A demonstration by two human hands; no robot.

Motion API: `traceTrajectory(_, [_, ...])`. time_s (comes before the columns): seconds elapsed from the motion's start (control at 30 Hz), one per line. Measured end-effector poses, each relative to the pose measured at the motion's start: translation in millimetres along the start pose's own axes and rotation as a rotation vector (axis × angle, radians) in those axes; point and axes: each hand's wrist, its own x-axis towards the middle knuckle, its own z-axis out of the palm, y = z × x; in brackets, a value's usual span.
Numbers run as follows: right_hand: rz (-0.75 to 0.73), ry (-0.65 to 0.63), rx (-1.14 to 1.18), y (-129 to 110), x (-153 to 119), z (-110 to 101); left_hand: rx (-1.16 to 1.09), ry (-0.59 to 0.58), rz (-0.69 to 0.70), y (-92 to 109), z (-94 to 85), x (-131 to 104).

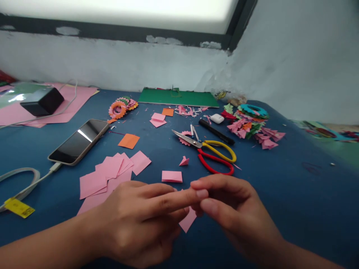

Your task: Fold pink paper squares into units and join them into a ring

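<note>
My left hand (146,216) and my right hand (232,209) meet at the fingertips, low in the middle of the view. A small piece of pink paper (187,221) pokes out below the left index finger, mostly covered by fingers. Both hands are closed around it, the right thumb and index finger pinching at the left fingertips; the exact grip is hidden. Just beyond them lie a folded pink paper rectangle (172,176) and a small folded pink triangle (184,161). Several pink paper squares (92,184) are spread beside and partly behind my left hand.
Scissors (200,144) with yellow and red handles lie ahead, by a black pen (215,131) and white earbud case (217,118). Folded paper pieces (248,125) are heaped at right. A phone (80,142) on a cable, an orange square (129,141) and green board (179,98) also rest there.
</note>
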Motion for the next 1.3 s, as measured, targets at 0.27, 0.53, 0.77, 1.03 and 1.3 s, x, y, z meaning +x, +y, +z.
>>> traceTrajectory(0.27, [-0.069, 0.0, -0.093, -4, 0, -2, -0.043, 0.044, -0.021, 4, 3.0, -1])
traceTrajectory(0.53, [-0.09, -0.002, -0.082, -4, 0, -2, -0.278, 0.104, -0.046, 10, 0.4, 7])
traceTrajectory(0.77, [-0.063, 0.002, -0.058, -2, 0, -3, -0.406, 0.22, -0.317, 26, 5.8, 2])
traceTrajectory(1.03, [-0.057, 0.025, -0.059, -3, 0, -1, -0.472, 0.124, -0.127, 9, -6.0, 5])
traceTrajectory(1.3, [-0.147, 0.111, -0.269, -6, 1, 5, -0.296, 0.159, -0.049, 9, -3.7, 4])
